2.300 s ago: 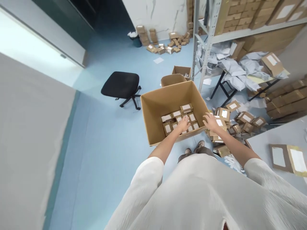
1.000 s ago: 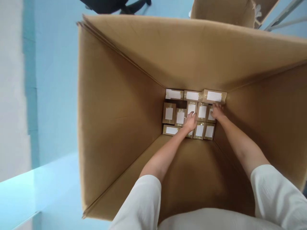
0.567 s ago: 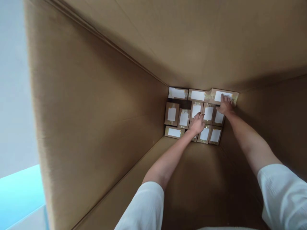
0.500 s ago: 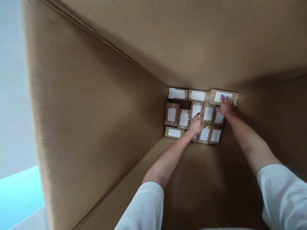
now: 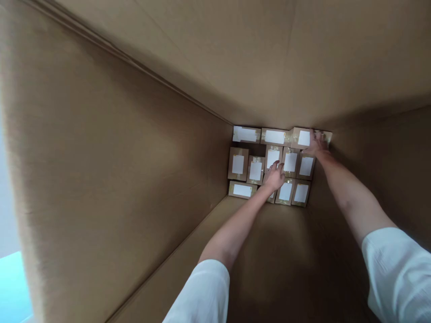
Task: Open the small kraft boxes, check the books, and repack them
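Note:
Deep inside a large cardboard box (image 5: pixel 111 179), several small brown cartons with white labels lie packed on the bottom. My right hand (image 5: pixel 317 142) rests with spread fingers on the top-right carton (image 5: pixel 301 137), partly covering its label. That carton lies lengthwise against the far wall, in the right corner. My left hand (image 5: pixel 274 177) is over the middle of the layer, fingers apart and a little bent, by an upright-labelled carton (image 5: pixel 273 156). Nothing is held in it. The left hand and wrist partly hide a carton in the near row.
A dark gap (image 5: pixel 254 148) shows between the far row and the left cartons. Another carton (image 5: pixel 238 164) stands by the left wall, with a lengthwise one (image 5: pixel 241 189) nearer me. The tall box walls surround both arms; a pale blue surface (image 5: pixel 15 287) lies outside.
My right hand has shifted slightly across the top-right carton, its fingers spread further over the label. The left hand stays nearly in place. The whole view has shifted slightly.

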